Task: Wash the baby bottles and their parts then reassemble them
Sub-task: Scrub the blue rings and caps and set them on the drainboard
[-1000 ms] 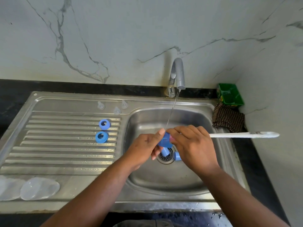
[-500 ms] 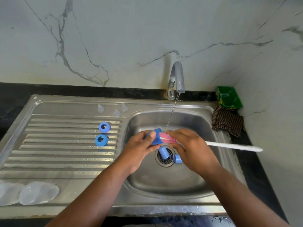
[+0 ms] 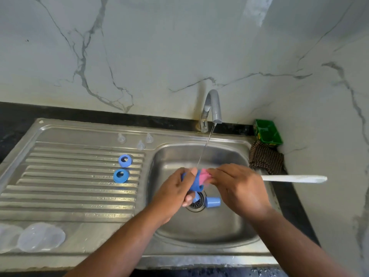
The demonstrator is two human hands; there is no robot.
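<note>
1. A blue plastic bottle cap (image 3: 192,183) is held over the middle of the stainless-steel sink basin (image 3: 199,232), right under the thin stream of water (image 3: 205,148) from the curved chrome tap (image 3: 213,108). This is presumably so that loosened dirt is carried straight to the round drain strainer (image 3: 197,204).
2. The cap is gripped by the left hand (image 3: 175,193), with thumb and fingers curled round it. Its mouth is turned to the right, where the brush can reach it.
3. A long white-handled bottle brush (image 3: 293,178) is clasped by the right hand (image 3: 237,186) close to its pink sponge head (image 3: 205,175), likely for firmer control. The head is at the cap's mouth, and the handle juts out past the basin's right edge.
4. A second blue cap (image 3: 212,201) lies on its side on the basin floor, just beside the strainer. It is judged to be waiting its turn.
5. Two blue screw rings (image 3: 120,175) are set on the ribbed drainboard (image 3: 65,196) near its right edge. Three clear silicone teats (image 3: 140,145) stand along its far edge, and clear bottle bodies (image 3: 41,236) lie at its near left corner. These are kept out of the basin, seemingly to drain or to stay sorted. Whether they have been washed cannot be told.
6. A green box (image 3: 267,133) and a checked cloth (image 3: 265,158) are kept at the sink's far right corner, within reach but clear of the water.
</note>
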